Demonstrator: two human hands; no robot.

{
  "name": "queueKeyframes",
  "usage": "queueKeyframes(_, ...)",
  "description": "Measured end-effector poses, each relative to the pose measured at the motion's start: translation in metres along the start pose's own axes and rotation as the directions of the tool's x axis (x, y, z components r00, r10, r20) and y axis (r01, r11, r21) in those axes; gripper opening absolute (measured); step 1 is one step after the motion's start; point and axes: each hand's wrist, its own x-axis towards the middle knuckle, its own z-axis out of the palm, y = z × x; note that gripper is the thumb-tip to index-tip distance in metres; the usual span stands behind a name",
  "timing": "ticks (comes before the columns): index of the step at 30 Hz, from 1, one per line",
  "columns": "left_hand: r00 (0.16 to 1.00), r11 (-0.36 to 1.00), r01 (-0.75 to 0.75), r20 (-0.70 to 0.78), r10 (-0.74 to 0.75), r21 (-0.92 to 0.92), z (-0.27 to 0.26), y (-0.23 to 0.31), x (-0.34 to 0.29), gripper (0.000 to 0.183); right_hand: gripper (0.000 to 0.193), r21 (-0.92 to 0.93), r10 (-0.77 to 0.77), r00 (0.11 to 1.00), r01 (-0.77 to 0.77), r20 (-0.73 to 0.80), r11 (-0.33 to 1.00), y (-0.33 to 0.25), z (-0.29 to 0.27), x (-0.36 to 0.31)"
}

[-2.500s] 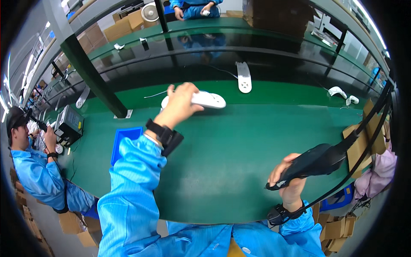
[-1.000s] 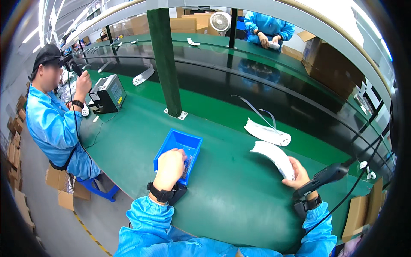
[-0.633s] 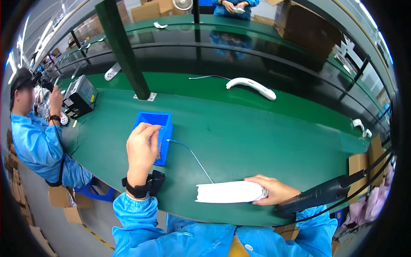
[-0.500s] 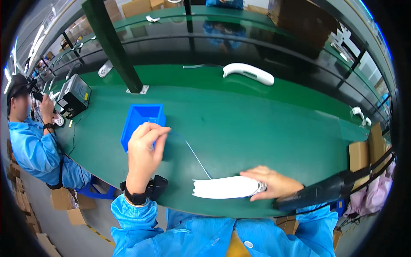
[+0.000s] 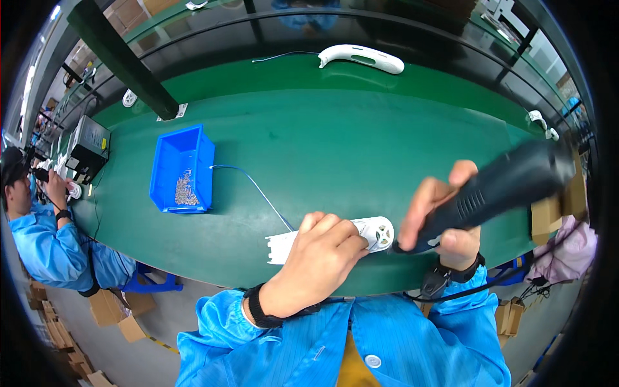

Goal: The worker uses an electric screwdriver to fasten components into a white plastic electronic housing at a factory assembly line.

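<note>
A white plastic housing (image 5: 280, 249), long and with a round vented end, lies on the green bench in front of me. My left hand (image 5: 322, 250) grips it from above with curled fingertips near the round end, covering its middle. My right hand (image 5: 459, 249) is wrapped round a black electric screwdriver (image 5: 506, 184), tilted and partly blurred. The tool's lower end is close by the housing's round end; whether they touch I cannot tell. A blue-white cable (image 5: 258, 188) runs from the housing to beside a blue bin (image 5: 207, 174) of small screws (image 5: 186, 191).
Farther back lies another white housing (image 5: 361, 57) with a cable. A green post (image 5: 122, 61) rises at back left, near a black-grey box (image 5: 88, 145). A co-worker in blue (image 5: 48, 235) works at far left. Cardboard (image 5: 545, 219) stands at the right edge.
My left hand has moved from the blue bin to the housing. My right hand has let go of the housing and taken up the screwdriver. The whole view has shifted.
</note>
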Motion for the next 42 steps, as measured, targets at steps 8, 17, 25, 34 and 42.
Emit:
queueKeyframes(8, 0.999, 0.999, -0.044, 0.009, 0.044, 0.006, 0.011, 0.004, -0.004, 0.011, 0.074, 0.032, -0.129, 0.988, 0.127, 0.081, 0.991, 0.010, 0.016, -0.002)
queueKeyframes(17, 0.998, 0.997, 0.012, 0.061, -0.016, 0.072, 0.010, 0.005, -0.008, 0.013, 0.070, -0.091, -0.192, 0.973, 0.204, 0.127, 0.975, 0.019, 0.020, -0.002)
queueKeyframes(25, 0.998, 0.991, 0.057, -0.030, -0.061, -0.118, 0.014, -0.005, -0.010, 0.017, 0.071, 0.030, -0.290, 0.950, 0.289, 0.111, 0.957, 0.019, 0.019, 0.005)
queueKeyframes(34, 0.997, 0.993, 0.073, -0.008, -0.074, -0.089, 0.011, -0.009, -0.013, 0.025, 0.066, 0.018, -0.302, 0.947, 0.302, 0.106, 0.953, 0.023, 0.020, 0.010)
queueKeyframes(42, 0.921, 0.703, 0.353, -0.361, -0.145, 0.617, -0.124, -0.115, -0.022, 0.029, 0.072, -0.133, -0.341, 0.940, 0.339, 0.008, 0.932, 0.015, 0.002, 0.013)
